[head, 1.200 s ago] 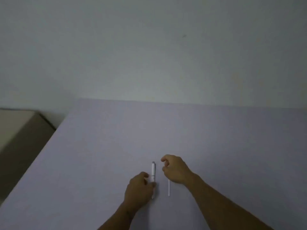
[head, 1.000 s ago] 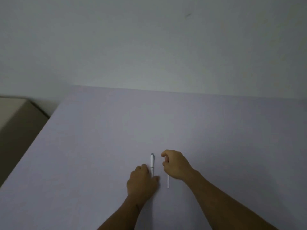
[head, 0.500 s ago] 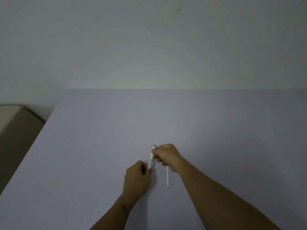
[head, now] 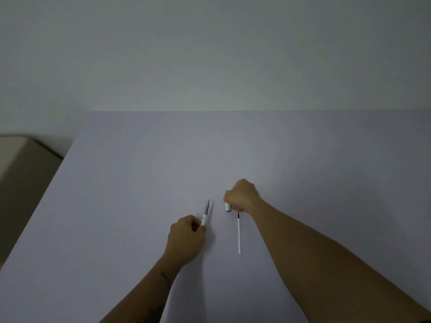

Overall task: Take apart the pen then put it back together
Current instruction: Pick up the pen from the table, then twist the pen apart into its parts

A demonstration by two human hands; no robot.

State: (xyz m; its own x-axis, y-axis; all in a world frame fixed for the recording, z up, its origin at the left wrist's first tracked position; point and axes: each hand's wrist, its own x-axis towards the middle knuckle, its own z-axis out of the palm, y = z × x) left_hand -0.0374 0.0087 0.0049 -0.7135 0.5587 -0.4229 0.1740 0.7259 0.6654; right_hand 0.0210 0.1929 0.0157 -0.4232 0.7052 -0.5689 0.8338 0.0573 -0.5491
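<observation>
White pen now split in two since half a second ago: left hand [head: 186,238] pinches tip-end barrel [head: 205,213], right hand [head: 241,194] grips rear section [head: 227,206], refill [head: 238,234] lies on table [head: 140,183] mid-near edge, so disassembly looks nearly done.
</observation>
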